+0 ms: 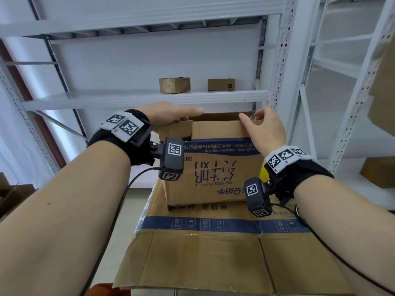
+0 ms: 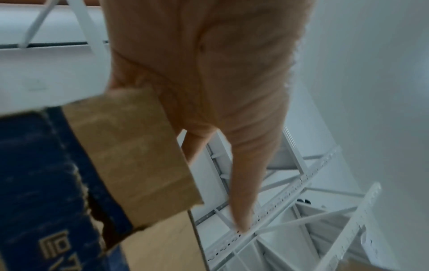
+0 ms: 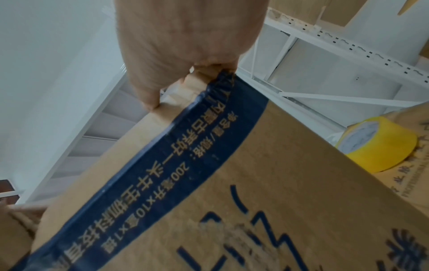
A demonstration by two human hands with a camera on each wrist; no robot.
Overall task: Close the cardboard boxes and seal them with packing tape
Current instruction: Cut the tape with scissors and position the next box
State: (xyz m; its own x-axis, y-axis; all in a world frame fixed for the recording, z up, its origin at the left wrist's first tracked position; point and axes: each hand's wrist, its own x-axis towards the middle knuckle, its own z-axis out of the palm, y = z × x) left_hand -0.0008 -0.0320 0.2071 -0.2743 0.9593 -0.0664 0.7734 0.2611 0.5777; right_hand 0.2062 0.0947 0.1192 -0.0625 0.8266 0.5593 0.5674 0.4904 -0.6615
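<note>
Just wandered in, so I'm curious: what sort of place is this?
Probably a stockroom or packing area: white metal shelving holding small cartons, a printed cardboard box being closed, and a yellow tape roll beside it.

Storeroom or small warehouse. Indicators: white slotted-steel shelving (image 1: 147, 97) with perforated uprights (image 1: 277, 60) along a plain white wall; two small cartons (image 1: 174, 85) on a shelf; further cardboard boxes (image 1: 382, 60) on the rack at right; printed shipping boxes (image 1: 213, 163) stacked in front; a yellow tape roll (image 3: 380, 144) beside them.
</note>
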